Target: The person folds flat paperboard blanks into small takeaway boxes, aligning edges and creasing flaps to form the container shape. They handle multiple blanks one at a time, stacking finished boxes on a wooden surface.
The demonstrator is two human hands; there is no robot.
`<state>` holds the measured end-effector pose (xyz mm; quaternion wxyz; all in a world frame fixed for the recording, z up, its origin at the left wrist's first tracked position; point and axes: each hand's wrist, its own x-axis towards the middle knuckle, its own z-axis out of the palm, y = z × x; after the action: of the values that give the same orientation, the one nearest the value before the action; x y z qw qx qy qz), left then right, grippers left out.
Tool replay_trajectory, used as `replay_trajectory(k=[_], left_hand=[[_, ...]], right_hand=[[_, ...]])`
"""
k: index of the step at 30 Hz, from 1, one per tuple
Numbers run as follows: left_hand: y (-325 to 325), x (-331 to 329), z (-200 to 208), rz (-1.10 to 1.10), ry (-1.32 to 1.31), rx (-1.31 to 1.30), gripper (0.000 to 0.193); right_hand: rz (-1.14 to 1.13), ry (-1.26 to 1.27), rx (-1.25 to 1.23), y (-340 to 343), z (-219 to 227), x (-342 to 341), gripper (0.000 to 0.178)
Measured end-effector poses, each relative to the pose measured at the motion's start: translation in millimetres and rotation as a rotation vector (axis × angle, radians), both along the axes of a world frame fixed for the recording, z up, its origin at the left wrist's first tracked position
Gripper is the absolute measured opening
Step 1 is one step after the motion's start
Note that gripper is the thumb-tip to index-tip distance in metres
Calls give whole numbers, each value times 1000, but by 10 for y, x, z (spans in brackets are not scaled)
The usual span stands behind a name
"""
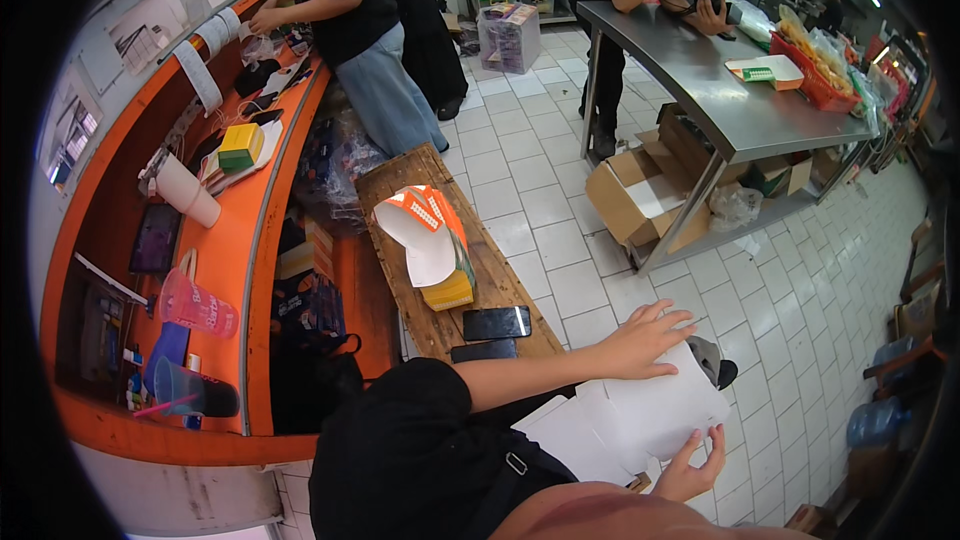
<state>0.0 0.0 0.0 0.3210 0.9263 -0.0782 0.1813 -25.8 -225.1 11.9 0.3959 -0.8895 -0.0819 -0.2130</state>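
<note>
My left hand (645, 340) lies flat with fingers spread on top of a white cardboard sheet (660, 410) held over my lap. My right hand (692, 470) pinches that sheet's lower right edge between thumb and fingers. More white sheets (565, 440) lie under it, towards my body. Just left of my left forearm, a wooden bench (500, 280) carries a stack of orange-and-white folded cartons (435, 240) and two dark phones (496, 322).
An orange counter (255, 240) curves along the left with a white cup (188, 192), a pink jug (197, 306) and small boxes. At the right stands a steel table (700, 90) above cardboard boxes (640, 200). Other people stand at the far counter and table. A white tiled floor (560, 160) lies between.
</note>
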Motion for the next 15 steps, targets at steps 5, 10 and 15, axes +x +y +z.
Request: replay_trajectory(k=[5,10,15], left_hand=[[53,111,168,-205,-120,69,40],[19,33,234,-320,-213,-3,31],[28,-21,207,-274,-429,64,30]], right_hand=[[54,188,434,-45,-93,8,12],[13,253,642,-100,-57,13,11],[26,308,719,-87,-74,51,11]])
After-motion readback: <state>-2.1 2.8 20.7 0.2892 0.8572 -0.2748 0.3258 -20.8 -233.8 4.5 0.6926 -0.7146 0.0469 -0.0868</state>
